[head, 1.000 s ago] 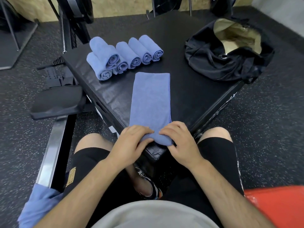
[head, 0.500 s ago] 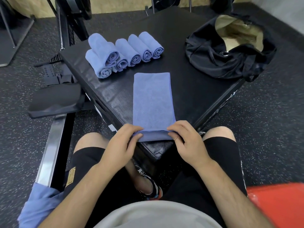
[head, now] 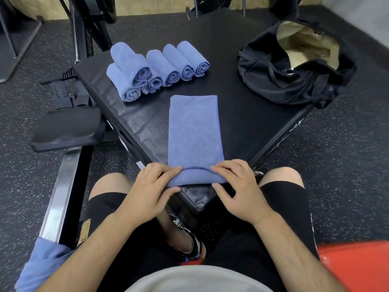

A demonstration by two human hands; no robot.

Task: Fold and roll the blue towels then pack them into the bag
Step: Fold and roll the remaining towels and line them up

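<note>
The long blue microfibre towel [head: 195, 135], folded into a narrow strip, lies flat with its long axis running straight away from the hands. Its near end is at the fingertips and its far end reaches toward the middle of the black padded box [head: 242, 127] it rests on. The near end has been turned over on itself into a first low lip, and both hands are on it. The left hand [head: 151, 186] pinches the lip's left corner, fingers on top and thumb at the near edge. The right hand [head: 237, 186] does the same at the right corner. The hands are level with each other and equally close to the towel, so the roll should travel forward, away from the body, with both hands pushing evenly to keep it straight.

Six rolled blue towels [head: 160, 68] sit well beyond the left hand, one of them stacked on top of the others. The black fabric bag [head: 294, 81] slumps well beyond the right hand, its pale-lined mouth gaping open, at the box's far right corner.

The near corner of the box points between the person's knees. Around it is a speckled black rubber floor [head: 347, 154], with a black-padded metal bench [head: 67, 127] out past the left hand. A blue cloth [head: 42, 264] lies by the left thigh, possibly more towels, though this is hard to tell. A red object [head: 355, 266] shows by the right thigh.
</note>
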